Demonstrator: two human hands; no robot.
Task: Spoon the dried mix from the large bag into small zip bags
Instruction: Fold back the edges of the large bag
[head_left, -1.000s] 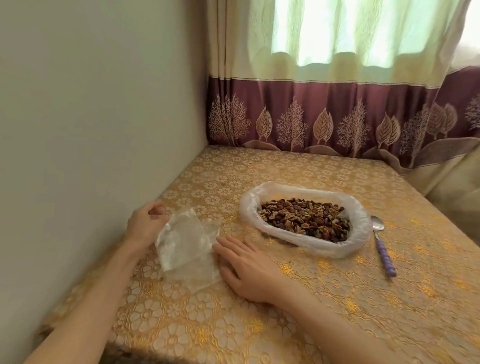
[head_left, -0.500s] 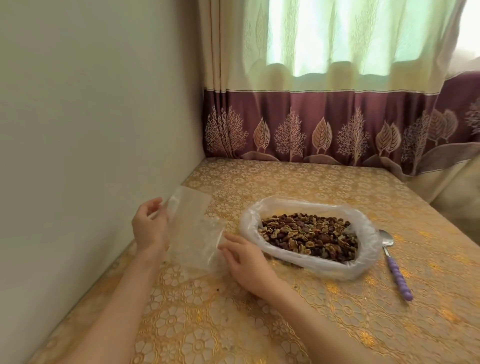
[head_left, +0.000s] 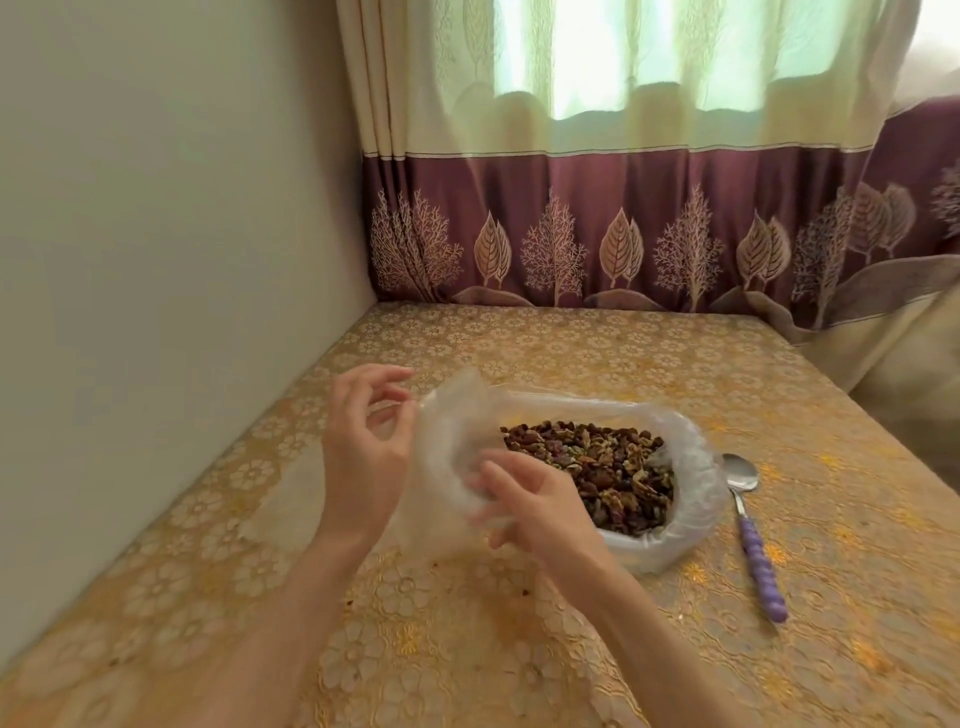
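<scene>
A small clear zip bag (head_left: 441, 447) is held up above the table between both hands, its mouth spread. My left hand (head_left: 363, 441) pinches the bag's upper left edge with thumb and fingers. My right hand (head_left: 530, 499) grips the bag's lower right side, in front of the large bag. The large clear bag (head_left: 691, 478) lies rolled open on the table, holding dark dried mix (head_left: 613, 473). A metal spoon with a purple beaded handle (head_left: 753, 535) lies flat just right of the large bag, untouched.
The table (head_left: 571, 353) has a gold floral cloth. A plain wall runs along its left side, and a maroon-bordered curtain (head_left: 623, 228) hangs behind it. The table's right edge drops off at the far right.
Both hands lifted the small zip bag off the table and carried it right, toward the large bag. The right hand went from resting flat to gripping the bag. The view tilted down.
</scene>
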